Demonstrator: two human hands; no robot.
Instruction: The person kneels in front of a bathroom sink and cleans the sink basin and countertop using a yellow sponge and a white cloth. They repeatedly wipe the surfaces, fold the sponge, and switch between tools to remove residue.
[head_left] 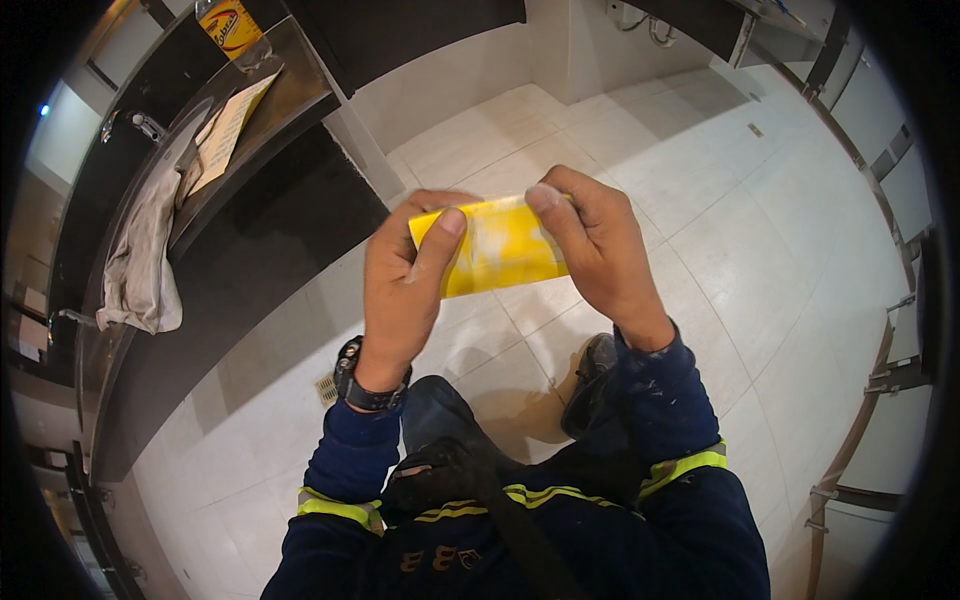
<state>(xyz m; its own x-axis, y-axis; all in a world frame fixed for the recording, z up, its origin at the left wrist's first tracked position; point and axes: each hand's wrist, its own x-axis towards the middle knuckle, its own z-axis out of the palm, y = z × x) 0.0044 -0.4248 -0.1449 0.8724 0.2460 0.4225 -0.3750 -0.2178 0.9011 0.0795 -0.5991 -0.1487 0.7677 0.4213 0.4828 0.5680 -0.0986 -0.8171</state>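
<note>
A yellow sheet that looks like sandpaper (515, 243), smeared with white dust, is stretched between my two hands in front of my body. My left hand (405, 270) pinches its left end, the thumb lying on the near face and the fingers behind. At the upper right corner my right hand (605, 245) grips it in the same way, thumb in front. Both thumbs look dusty. The fingers behind the sheet are mostly hidden.
To the left runs a dark counter (275, 130) carrying a grey cloth (145, 265), a cream printed sheet with a yellow edge (232, 132) and a yellow-labelled bottle (232, 32). A faucet (147, 125) stands behind. Below are pale floor tiles (700, 270) and my shoe (588, 385).
</note>
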